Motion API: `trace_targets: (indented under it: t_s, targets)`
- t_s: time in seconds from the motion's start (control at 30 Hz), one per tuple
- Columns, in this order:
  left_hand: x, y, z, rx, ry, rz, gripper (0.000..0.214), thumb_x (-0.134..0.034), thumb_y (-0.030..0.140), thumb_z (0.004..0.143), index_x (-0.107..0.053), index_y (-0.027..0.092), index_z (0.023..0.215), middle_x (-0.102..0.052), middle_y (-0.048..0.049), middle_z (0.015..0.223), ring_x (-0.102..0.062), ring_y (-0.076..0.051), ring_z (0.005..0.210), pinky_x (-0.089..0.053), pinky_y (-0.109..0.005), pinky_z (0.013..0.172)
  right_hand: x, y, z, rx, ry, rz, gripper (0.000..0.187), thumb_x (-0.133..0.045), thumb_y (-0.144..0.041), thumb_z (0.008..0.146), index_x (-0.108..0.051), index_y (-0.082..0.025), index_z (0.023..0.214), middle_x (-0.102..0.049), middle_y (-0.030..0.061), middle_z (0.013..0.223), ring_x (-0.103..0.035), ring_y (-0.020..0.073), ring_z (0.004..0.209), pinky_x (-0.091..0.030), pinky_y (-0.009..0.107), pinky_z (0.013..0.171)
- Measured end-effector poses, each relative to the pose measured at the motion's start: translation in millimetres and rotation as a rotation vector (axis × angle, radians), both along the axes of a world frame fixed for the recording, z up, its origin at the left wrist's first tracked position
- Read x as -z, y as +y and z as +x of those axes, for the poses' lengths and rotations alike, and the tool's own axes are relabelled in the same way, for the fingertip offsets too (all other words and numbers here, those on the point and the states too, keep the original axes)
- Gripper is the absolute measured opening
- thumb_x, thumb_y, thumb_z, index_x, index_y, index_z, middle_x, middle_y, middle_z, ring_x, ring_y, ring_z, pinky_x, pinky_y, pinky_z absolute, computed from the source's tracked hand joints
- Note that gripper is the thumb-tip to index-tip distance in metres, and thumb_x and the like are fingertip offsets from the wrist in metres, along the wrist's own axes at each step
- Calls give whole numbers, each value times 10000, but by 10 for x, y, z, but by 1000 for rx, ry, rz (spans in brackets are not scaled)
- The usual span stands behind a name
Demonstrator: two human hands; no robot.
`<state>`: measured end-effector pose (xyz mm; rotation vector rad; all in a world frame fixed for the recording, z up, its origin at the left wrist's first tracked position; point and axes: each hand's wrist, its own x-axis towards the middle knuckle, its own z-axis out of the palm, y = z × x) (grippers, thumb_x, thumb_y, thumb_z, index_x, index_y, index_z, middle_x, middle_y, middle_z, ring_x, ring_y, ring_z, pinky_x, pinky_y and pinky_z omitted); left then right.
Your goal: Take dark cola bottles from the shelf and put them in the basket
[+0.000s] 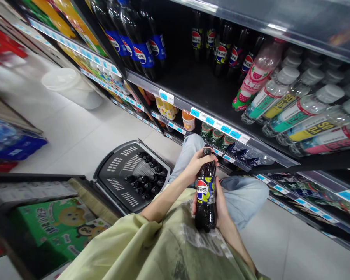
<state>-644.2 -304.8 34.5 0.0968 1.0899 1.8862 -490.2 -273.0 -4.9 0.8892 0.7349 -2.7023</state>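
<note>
I hold a dark cola bottle with a yellow-green label upright in front of my chest. My left hand is wrapped round its neck just under the black cap. My right hand grips the lower body from behind, with the fingers partly hidden by the bottle. Below and to the left, a grey shopping basket on the floor holds several more dark bottles with black caps.
A black shelf unit stands ahead, with upright cola bottles at the back and clear soda bottles lying on the right. Blue price tags line the shelf edges. A white bucket stands on the tiled floor; green cartons at lower left.
</note>
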Motion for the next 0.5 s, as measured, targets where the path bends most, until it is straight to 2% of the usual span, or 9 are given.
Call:
trace_targets:
  t_s: [0.17,0.3,0.37,0.5]
  targets:
    - [103,32,-36,0,-30,1,473,-851,443,738,-618,191,1063,-709,-25,815,-736,-238,753,-638,-371,662,-19,-9,-16,38,14,-15,795,-616,-950,809,-765,-176,916,-749,63,683,-643,196,502,-546,318,482]
    - [224,48,-65,1,0,-11,507,-839,502,751,-611,194,1083,-706,-23,825,-732,-238,740,-628,-377,670,-15,-17,-24,52,27,-15,781,-614,-935,822,-761,-183,973,-725,58,662,-694,237,581,-591,354,537]
    - [264,28,-94,4,93,-22,501,-826,537,776,-624,192,1077,-719,-35,833,-719,-230,746,-597,-351,674,-26,-15,-23,50,25,-10,768,-619,-925,828,-760,-187,985,-730,59,675,-711,249,610,-616,377,575]
    - [239,-81,-209,12,459,-83,397,-762,565,880,-699,202,1030,-731,-42,895,-665,-195,800,-519,-296,714,-80,2,0,2,13,17,782,-622,-948,798,-757,-198,972,-730,64,669,-716,261,626,-628,400,594]
